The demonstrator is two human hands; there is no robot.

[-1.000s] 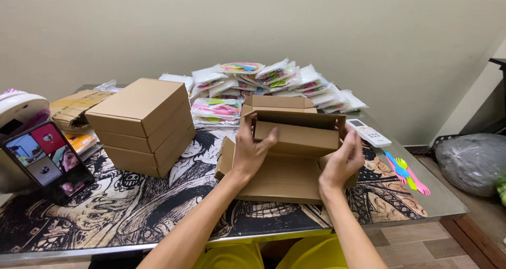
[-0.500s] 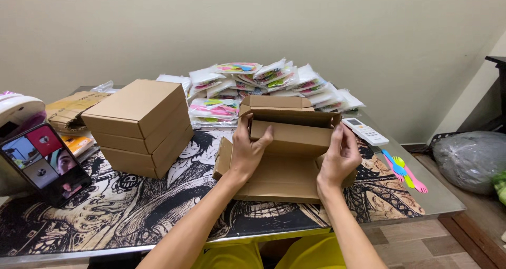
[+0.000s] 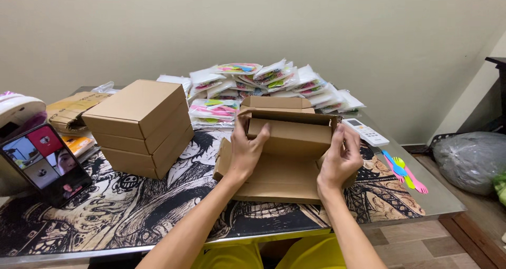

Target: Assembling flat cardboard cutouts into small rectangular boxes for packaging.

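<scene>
A brown cardboard mailer box [image 3: 290, 138] stands half-folded at the middle of the table, its flat lid panel lying toward me. My left hand [image 3: 246, 149] presses on the box's left end, fingers hooked over the front wall. My right hand [image 3: 341, 158] cups the right end, fingers curled against the side flap. Both hands grip the cardboard. The inside of the box is hidden behind its front wall.
A stack of three closed cardboard boxes [image 3: 140, 127] stands to the left. Behind lies a heap of white packets with colourful contents [image 3: 253, 84]. A phone [image 3: 45, 163] leans at the far left. A white remote [image 3: 366, 132] and coloured plastic sporks [image 3: 405, 171] lie at the right edge.
Both hands have slid closer to the ends of the box and the front wall now stands more upright. The view has shifted slightly.
</scene>
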